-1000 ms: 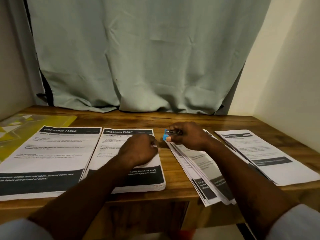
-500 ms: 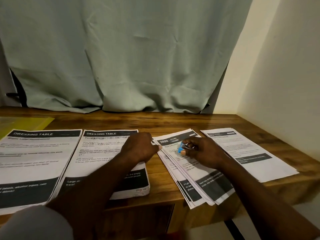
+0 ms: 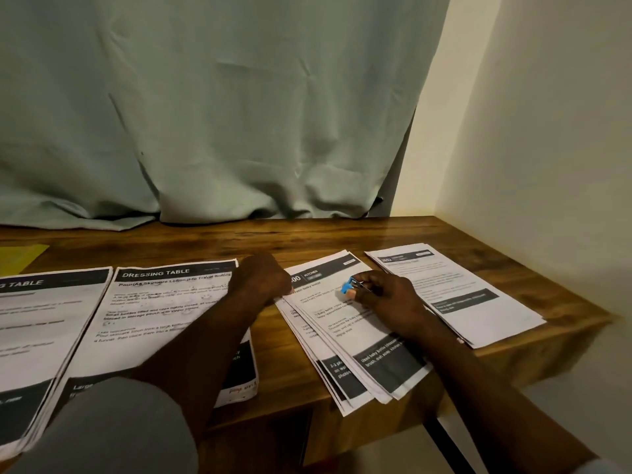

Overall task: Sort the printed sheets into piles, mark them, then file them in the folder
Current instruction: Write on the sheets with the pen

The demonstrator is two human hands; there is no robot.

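Four piles of printed sheets lie on the wooden table (image 3: 307, 239). Two are headed "DRESSING TABLE": one at the far left (image 3: 34, 336) and one beside it (image 3: 154, 319). A fanned "KITCHEN" pile (image 3: 359, 340) lies right of centre, and a fourth pile (image 3: 475, 302) sits at the right. My left hand (image 3: 261, 280), fingers curled, pinches the upper left edge of the kitchen pile. My right hand (image 3: 386, 299) rests on that pile's top sheet and grips a small blue clip (image 3: 347, 287) with metal parts. A corner of the yellow folder (image 3: 20, 260) shows at the far left.
A grey-green curtain (image 3: 222, 114) hangs down to the table's back edge. A cream wall (image 3: 547, 165) closes the right side, close to the right pile. Several piles overhang the table's front edge.
My view has swung right. My left hand left the dressing table pile for the kitchen pile's edge. My right hand carried the blue clip from that pile's top corner onto its top sheet.
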